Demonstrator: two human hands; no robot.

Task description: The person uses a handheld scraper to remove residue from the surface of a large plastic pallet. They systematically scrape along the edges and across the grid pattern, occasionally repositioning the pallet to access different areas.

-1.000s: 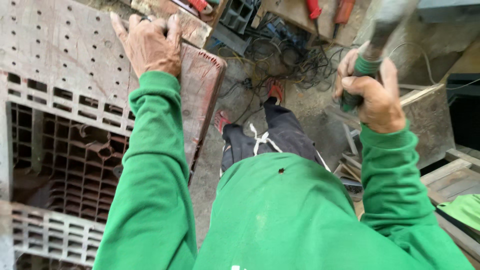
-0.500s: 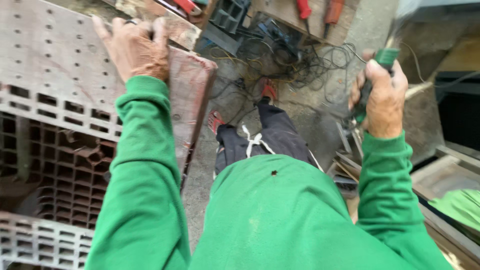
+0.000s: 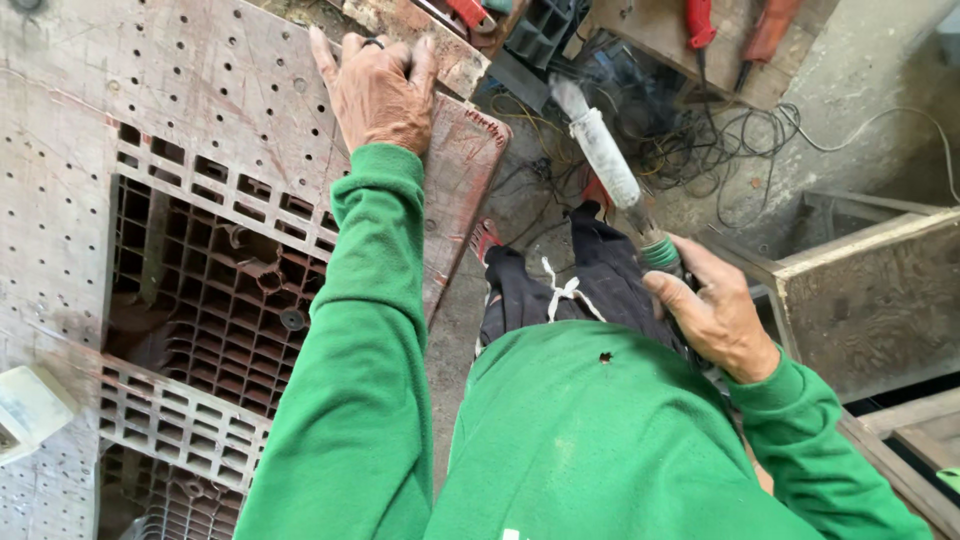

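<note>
My left hand (image 3: pixel 378 85), a ring on one finger, lies flat with spread fingers on the far edge of a worn reddish-grey plastic pallet (image 3: pixel 200 130). The pallet is perforated, and an opening shows its ribbed inside. My right hand (image 3: pixel 715 315) grips the green handle of a long tool (image 3: pixel 605 150). Its dusty grey-white cylindrical end points away from me, towards the pallet's right corner, and hangs above the floor without touching the pallet. Both arms wear green sleeves.
A wooden box (image 3: pixel 870 290) stands at the right. Tangled cables (image 3: pixel 720 150) lie on the concrete floor ahead, with red-handled tools (image 3: pixel 700 20) and a dark plastic crate (image 3: pixel 540 30) beyond. A pale block (image 3: pixel 30 410) sits at the pallet's left edge.
My right hand has come down from a raised position at the upper right to waist height, and the tool's end has swung forward into view. My left hand has stayed on the pallet edge.
</note>
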